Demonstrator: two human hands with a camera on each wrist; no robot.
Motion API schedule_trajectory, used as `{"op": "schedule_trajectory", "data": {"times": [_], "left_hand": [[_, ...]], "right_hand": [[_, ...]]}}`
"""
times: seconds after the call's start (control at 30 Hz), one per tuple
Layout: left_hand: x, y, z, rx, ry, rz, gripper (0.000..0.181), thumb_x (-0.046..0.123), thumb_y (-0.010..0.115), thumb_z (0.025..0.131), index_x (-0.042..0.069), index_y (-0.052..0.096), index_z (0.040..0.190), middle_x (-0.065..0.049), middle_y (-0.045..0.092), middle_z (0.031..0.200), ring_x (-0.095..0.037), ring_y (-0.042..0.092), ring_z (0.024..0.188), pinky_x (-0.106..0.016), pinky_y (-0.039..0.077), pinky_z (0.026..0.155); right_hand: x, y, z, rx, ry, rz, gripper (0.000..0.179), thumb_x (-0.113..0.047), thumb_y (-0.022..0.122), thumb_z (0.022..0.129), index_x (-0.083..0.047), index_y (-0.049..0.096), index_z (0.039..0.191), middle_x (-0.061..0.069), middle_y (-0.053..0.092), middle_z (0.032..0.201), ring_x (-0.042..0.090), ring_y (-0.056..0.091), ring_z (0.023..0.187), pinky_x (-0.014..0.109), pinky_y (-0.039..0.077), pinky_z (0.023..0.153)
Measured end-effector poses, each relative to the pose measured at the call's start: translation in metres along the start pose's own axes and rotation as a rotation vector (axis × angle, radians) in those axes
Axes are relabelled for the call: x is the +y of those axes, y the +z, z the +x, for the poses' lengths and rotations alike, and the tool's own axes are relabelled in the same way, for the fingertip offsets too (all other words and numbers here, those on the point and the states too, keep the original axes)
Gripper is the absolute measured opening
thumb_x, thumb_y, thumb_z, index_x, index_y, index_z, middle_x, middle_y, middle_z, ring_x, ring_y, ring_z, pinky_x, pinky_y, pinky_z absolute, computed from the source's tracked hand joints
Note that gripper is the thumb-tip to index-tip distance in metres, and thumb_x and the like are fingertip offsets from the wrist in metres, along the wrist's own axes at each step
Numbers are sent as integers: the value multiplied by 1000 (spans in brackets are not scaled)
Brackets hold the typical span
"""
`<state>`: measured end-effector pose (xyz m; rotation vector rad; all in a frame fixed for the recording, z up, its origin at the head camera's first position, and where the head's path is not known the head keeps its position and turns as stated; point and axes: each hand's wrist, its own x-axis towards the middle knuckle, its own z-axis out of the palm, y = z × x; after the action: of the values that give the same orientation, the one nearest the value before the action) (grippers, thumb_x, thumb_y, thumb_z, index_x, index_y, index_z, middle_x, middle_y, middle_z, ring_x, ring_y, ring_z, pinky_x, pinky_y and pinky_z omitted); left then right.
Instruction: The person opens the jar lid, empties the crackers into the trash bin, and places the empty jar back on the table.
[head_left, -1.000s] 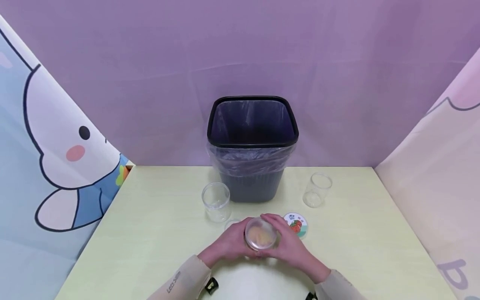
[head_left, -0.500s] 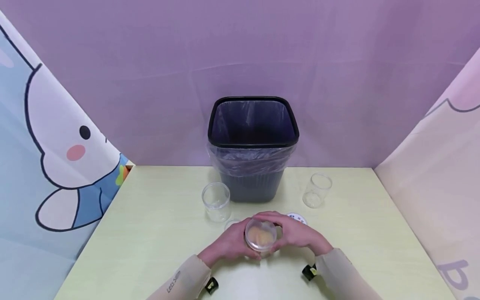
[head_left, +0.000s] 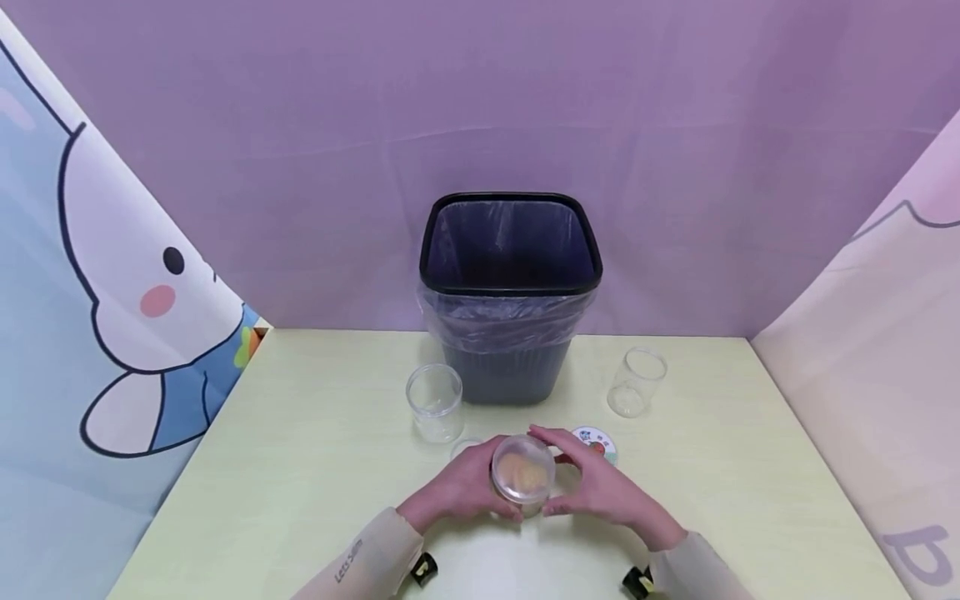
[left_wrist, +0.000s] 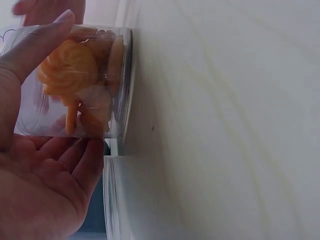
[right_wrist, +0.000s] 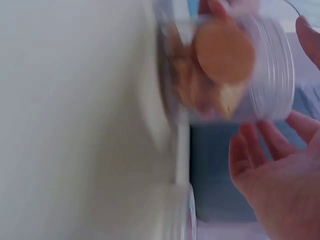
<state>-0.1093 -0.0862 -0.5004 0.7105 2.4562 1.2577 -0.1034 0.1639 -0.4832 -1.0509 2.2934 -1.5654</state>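
A clear round jar with orange-brown cookies (head_left: 522,472) stands on the table before me, capped by a translucent top. My left hand (head_left: 472,486) grips it from the left; in the left wrist view the thumb lies across one side and the fingers support the other. At the jar's right, my right hand (head_left: 600,487) has its thumb and fingers spread about the upper end. The right wrist view shows that thumb (right_wrist: 309,37) apart from the jar and the fingertips close to its ribbed rim; whether they touch is unclear.
A dark bin (head_left: 510,367) lined with a plastic bag stands behind. Clear open containers stand left (head_left: 435,408) and right (head_left: 636,383) of it. A round disc with a printed fruit picture (head_left: 596,443) lies behind my right hand. A clear ring-like piece (head_left: 463,447) is partly hidden.
My right hand has turned around the jar's top and spread its fingers away from it. The left hand keeps its hold, and the jar stays put.
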Motion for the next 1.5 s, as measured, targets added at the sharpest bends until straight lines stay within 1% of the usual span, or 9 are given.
{"op": "schedule_trajectory", "data": {"times": [0.17,0.3,0.4,0.5,0.6,0.77,1.0,1.27,1.5], "left_hand": [[-1,0,1,0,4,-3,100,31,99,53,20,51,140,9,62,126,-11,56,115,-37,43,102],[0,0,1,-2,5,-15,98,28,98,55,20,51,141,7,61,128,-12,56,117,-38,43,104],[1,0,1,3,1,-3,96,35,97,59,20,50,141,7,61,128,-13,56,117,-38,43,103],[1,0,1,12,-3,14,95,45,94,60,21,50,141,6,61,128,-13,56,117,-38,44,102],[1,0,1,15,0,18,94,49,93,61,21,50,141,5,61,128,-13,56,117,-38,45,102],[0,0,1,13,5,8,95,48,93,62,19,50,141,6,61,128,-13,56,117,-38,45,101],[0,-4,1,-8,-5,0,97,31,98,55,21,51,140,8,61,127,-12,56,116,-38,44,102],[-2,-3,1,-21,-6,14,102,37,97,55,21,48,143,7,59,131,-14,55,118,-39,43,103],[-1,-2,0,-20,-1,18,106,38,98,55,18,46,146,5,59,133,-14,55,119,-37,42,104]], "right_hand": [[-2,23,-10,129,47,-133,104,-30,92,69,-21,34,155,5,41,150,26,47,130,39,49,97],[-4,41,-10,275,99,-177,107,-39,93,66,-20,35,154,4,43,149,24,48,128,36,49,94],[-7,49,-7,368,125,-197,108,-41,93,64,-15,38,153,5,45,147,23,49,126,35,50,90],[-11,54,-4,417,144,-234,104,-42,93,63,-10,44,149,4,49,143,22,50,124,36,50,90],[-14,54,-2,418,162,-254,99,-44,93,63,-8,50,144,2,51,140,21,51,123,38,50,91],[-13,43,0,321,152,-266,94,-47,91,66,-15,51,144,-3,51,140,20,50,126,43,49,96],[-5,11,12,69,61,-250,92,-46,90,67,-18,51,146,-3,52,142,23,47,129,55,43,100],[10,-13,22,-182,38,-65,92,-28,90,71,-19,44,151,-4,47,149,21,43,135,43,36,109],[15,-20,30,-288,25,42,96,-17,89,71,-16,39,153,0,44,152,22,41,137,38,39,108]]}}
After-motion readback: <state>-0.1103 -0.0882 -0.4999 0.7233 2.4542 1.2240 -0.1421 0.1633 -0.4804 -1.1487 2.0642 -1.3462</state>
